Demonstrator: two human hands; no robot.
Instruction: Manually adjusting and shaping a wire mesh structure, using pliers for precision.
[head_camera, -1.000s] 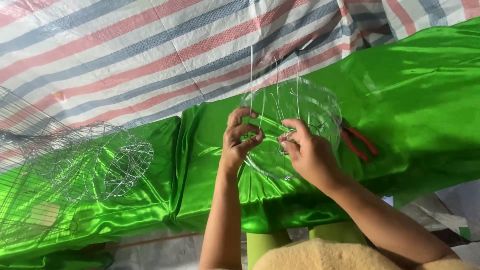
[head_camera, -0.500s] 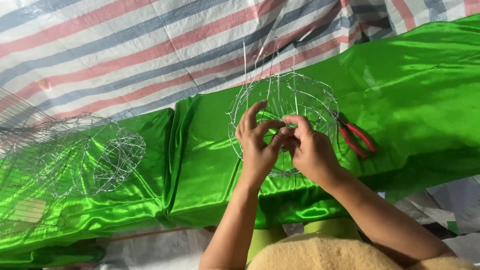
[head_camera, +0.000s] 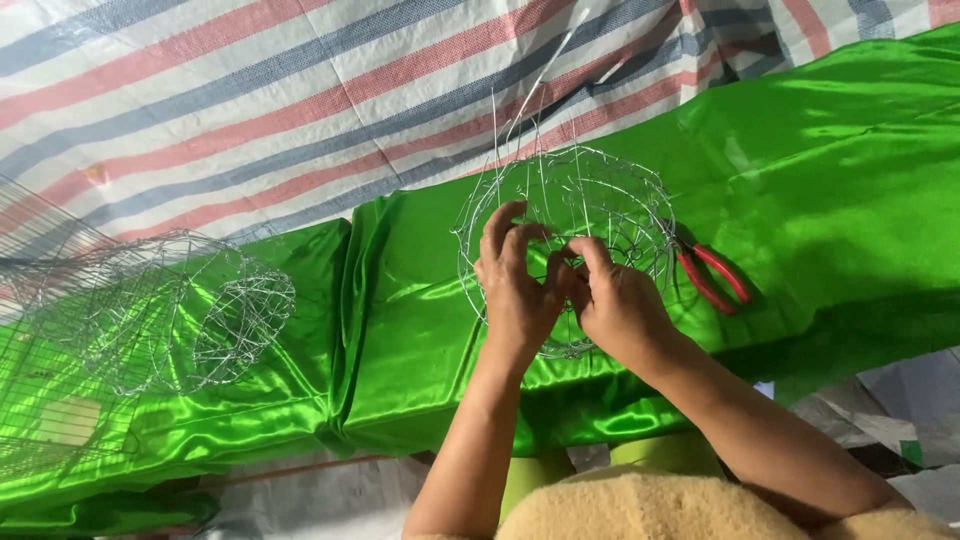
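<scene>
A round basket-like frame of thin silver wire (head_camera: 600, 195) is held up over shiny green satin cloth (head_camera: 830, 170). My left hand (head_camera: 515, 285) grips its near wires with the fingers curled through the mesh. My right hand (head_camera: 620, 305) pinches the wires right beside it, thumb and forefinger meeting the left hand's fingertips. Several loose wire ends stick up from the frame's top. Red-handled pliers (head_camera: 712, 275) lie on the cloth just right of the frame.
More wire frames (head_camera: 190, 310) rest on the green cloth at the left, with a larger wire mesh (head_camera: 40, 330) at the far left. A red, blue and white striped tarp (head_camera: 250, 110) lies behind. A tan fuzzy garment (head_camera: 640, 510) fills the bottom edge.
Both hands and the wire frame rose slightly toward the top of the view and turned a little. The fingers shifted closer together on the wires. The pliers stayed put.
</scene>
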